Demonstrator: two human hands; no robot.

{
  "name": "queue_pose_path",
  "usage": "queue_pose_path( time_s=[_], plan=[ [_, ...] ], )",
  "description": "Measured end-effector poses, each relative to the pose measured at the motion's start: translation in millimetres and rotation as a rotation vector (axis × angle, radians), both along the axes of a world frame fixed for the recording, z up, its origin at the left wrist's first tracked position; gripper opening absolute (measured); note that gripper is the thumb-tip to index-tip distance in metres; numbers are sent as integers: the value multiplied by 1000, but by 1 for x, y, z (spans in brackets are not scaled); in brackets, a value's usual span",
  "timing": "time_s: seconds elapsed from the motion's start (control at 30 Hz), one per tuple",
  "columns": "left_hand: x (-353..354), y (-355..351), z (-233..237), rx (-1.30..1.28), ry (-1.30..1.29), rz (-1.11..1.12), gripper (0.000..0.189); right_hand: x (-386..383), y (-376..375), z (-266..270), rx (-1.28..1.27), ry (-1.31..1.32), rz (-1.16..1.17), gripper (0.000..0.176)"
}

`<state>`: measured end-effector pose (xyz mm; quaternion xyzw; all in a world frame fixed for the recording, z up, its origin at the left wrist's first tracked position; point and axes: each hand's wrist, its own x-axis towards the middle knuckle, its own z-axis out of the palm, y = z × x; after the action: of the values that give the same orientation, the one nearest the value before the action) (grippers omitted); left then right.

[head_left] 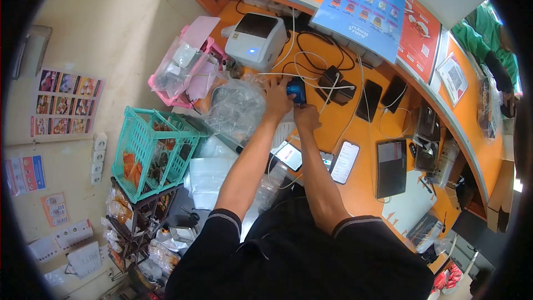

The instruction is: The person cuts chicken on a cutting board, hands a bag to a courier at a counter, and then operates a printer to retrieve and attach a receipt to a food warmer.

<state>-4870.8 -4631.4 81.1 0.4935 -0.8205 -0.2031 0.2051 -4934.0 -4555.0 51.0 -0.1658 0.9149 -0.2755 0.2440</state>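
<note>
A small, glossy blue-and-black object (296,90) is at the back middle of the orange desk; its kind I cannot make out. My right hand (307,118) is closed at its near end, the thumb lying against it. Just left of the object, my left hand (276,99) has its fingers stretched out, and its thumb touches the object's edge. Clear plastic bags (236,103) lie crumpled beside my left hand. Behind it stands a white label printer (256,44) with a lit blue light.
A white-screened phone (345,162), dark phones (368,100) and a black tablet (391,168) lie to the right among white cables. Left are a pink basket (166,91) and a teal crate (145,155). A raised counter (466,128) curves around, with a person in green (486,30) beyond.
</note>
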Motion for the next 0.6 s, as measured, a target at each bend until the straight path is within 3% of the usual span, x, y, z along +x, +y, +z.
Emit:
queue_pose_path(
  time_s=[0.1, 0.33, 0.6],
  plan=[
    [6, -5, 1, -38, -59, -68, 57, 0, -1, 11, 40, -34, 28, 23],
    [-2, -3, 7, -10, -116, 10, 63, 1, 5, 4, 39, -40, 61, 27],
    [0, 0, 4, -29, -109, 6, 61, 15, -4, 35, 3, 9, -83, 25]
  ],
)
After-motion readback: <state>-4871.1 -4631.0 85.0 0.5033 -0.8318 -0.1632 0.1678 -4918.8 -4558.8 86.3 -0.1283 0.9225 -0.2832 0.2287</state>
